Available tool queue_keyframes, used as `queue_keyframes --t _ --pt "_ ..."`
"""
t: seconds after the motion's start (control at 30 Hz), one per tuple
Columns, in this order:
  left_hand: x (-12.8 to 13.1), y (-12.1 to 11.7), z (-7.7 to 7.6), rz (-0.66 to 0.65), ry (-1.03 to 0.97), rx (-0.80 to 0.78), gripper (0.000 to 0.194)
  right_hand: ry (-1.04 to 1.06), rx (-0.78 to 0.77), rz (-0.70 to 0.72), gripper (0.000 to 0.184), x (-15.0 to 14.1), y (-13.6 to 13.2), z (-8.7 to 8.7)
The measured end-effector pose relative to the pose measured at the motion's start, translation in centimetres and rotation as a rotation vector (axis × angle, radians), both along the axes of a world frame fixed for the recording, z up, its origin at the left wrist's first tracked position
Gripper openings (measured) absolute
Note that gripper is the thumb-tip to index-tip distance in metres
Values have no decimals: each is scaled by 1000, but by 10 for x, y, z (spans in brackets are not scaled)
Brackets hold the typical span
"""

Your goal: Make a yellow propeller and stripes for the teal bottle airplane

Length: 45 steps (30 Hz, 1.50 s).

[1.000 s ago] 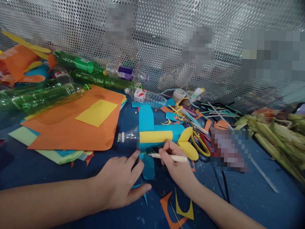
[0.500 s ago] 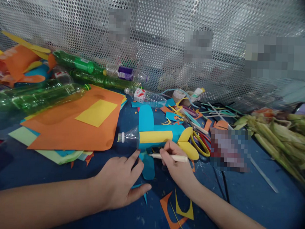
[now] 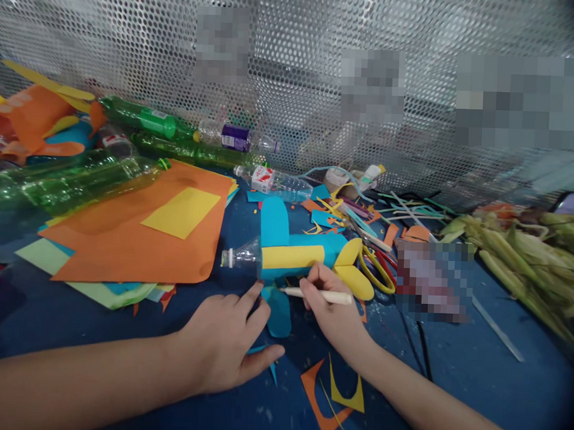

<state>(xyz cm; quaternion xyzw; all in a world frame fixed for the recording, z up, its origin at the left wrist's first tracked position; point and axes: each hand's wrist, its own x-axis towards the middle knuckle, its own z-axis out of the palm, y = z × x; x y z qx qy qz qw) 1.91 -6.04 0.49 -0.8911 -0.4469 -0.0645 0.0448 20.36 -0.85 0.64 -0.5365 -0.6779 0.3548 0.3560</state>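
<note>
A clear plastic bottle point(image 3: 243, 256) lies on its side, wrapped in blue paper with a yellow strip point(image 3: 292, 258) along it. A rounded blue paper wing point(image 3: 274, 222) sticks out at the far side and another blue wing point(image 3: 280, 315) at the near side. Yellow paper petals point(image 3: 353, 281) sit at the bottle's right end. My right hand point(image 3: 333, 304) is closed around a white marker point(image 3: 329, 296), its tip at the near wing. My left hand point(image 3: 230, 341) lies with fingers apart, the index fingertip at the bottle's near edge by that wing.
Stacked coloured paper point(image 3: 140, 235) lies left, with green bottles point(image 3: 90, 177) behind. A small clear bottle point(image 3: 288, 185), paper scraps point(image 3: 327, 219) and scissors point(image 3: 379, 271) are beyond the work. Corn husks point(image 3: 525, 261) lie right. Cut-out scraps point(image 3: 327, 398) lie in front. A perforated metal screen point(image 3: 292, 64) stands behind.
</note>
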Motion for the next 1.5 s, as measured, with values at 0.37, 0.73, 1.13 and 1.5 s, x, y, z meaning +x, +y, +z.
queue_keyframes --t 0.37,0.73,1.13,1.5 --pt "-1 0 0 5 13 -13 55 7 4 15 23 3 0 -3" --pt "-1 0 -1 -4 -22 13 54 51 -72 72 22 1 -1 -1" --pt "-1 0 -1 -7 -4 5 56 43 -76 73 22 1 -1 -1" --pt "0 0 -1 9 11 -6 56 39 -76 81 22 1 -1 0"
